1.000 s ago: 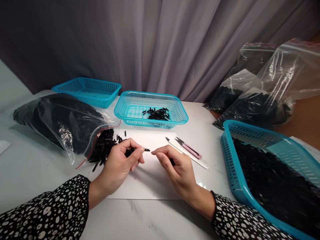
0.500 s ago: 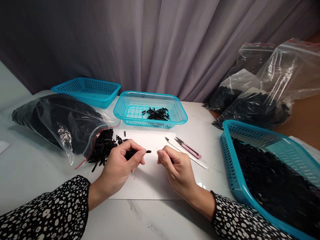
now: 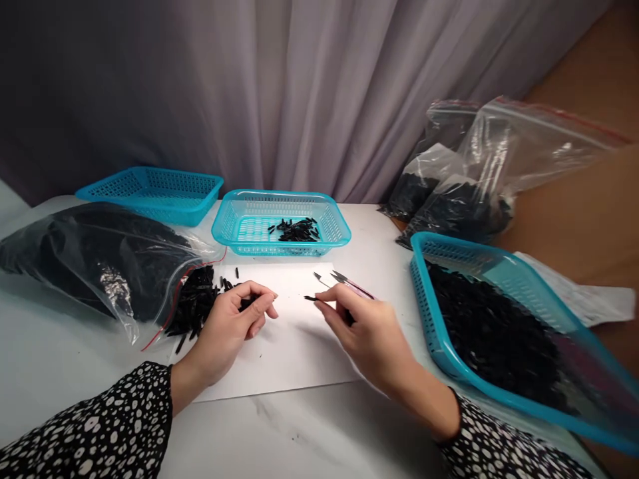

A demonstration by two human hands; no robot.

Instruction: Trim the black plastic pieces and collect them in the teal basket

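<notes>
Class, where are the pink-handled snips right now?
In the head view, the snips lie right of centre at the right edge of the white sheet, partly hidden behind the right hand.

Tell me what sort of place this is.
Likely a tabletop workspace for small handwork; home or workshop, I can't tell. A heap of small black pieces lies at the mouth of a plastic bag, a blue basket on the right holds more dark pieces, and pointed snips lie close by.

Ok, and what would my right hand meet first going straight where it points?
Probably your left hand, across the white paper; the small black piece in your right hand would touch first. Depth is hard to judge.
</notes>
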